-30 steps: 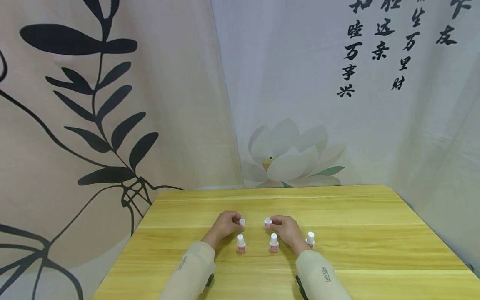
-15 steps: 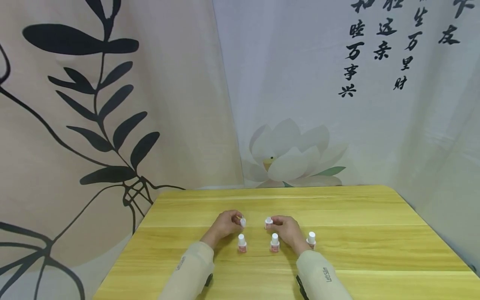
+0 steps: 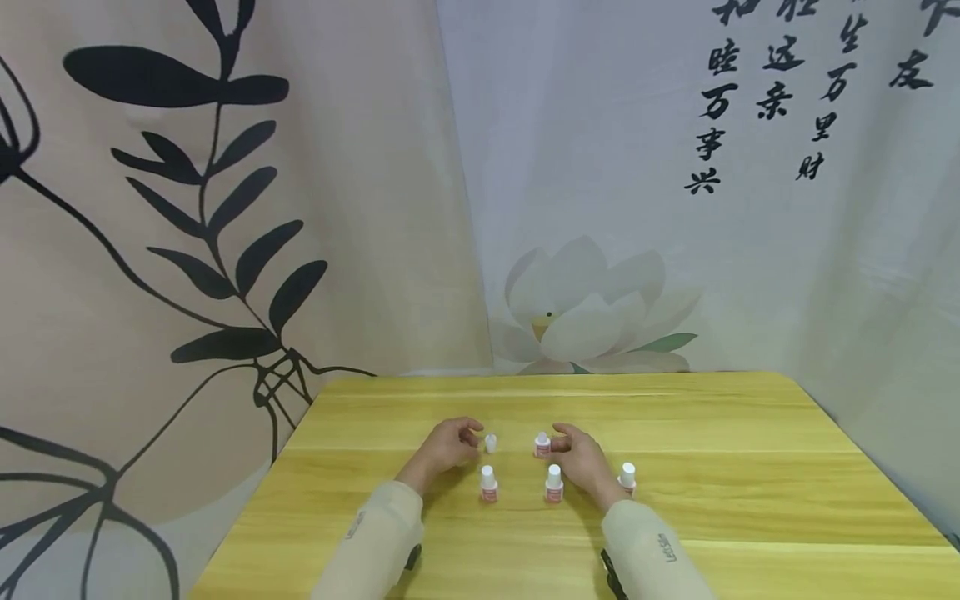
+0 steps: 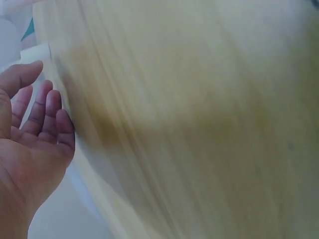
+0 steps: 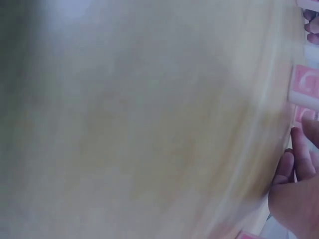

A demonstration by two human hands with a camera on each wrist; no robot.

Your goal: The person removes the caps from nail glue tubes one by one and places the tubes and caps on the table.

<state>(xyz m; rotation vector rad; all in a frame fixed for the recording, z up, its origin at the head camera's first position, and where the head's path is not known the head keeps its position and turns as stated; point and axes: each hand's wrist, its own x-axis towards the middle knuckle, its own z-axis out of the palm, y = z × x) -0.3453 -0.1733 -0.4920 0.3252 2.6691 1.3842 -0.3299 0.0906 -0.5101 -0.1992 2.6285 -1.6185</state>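
Note:
In the head view my left hand [image 3: 453,443] is on the far half of the table, fingers relaxed and holding nothing. Just right of its fingertips stands a small white cap [image 3: 491,442]. My right hand [image 3: 583,458] has its thumb and fingers parted beside a small bottle [image 3: 542,446] with a pink label and a short white top. The left wrist view shows the left palm [image 4: 37,154] turned up with bent, loose fingers. In the right wrist view, a pink-labelled bottle [image 5: 305,85] appears beyond the right hand [image 5: 296,194].
Nearer to me, two white-capped bottles with pink labels stand upright, a left one [image 3: 489,484] and a middle one [image 3: 554,484]. A third bottle [image 3: 627,477] is partly covered by the right wrist. A printed curtain [image 3: 397,208] hangs behind the wooden table [image 3: 720,550].
The left hand has let go of the white cap, which now stands on the table. My right fingers have loosened from the bottle and spread. The head view has shifted slightly.

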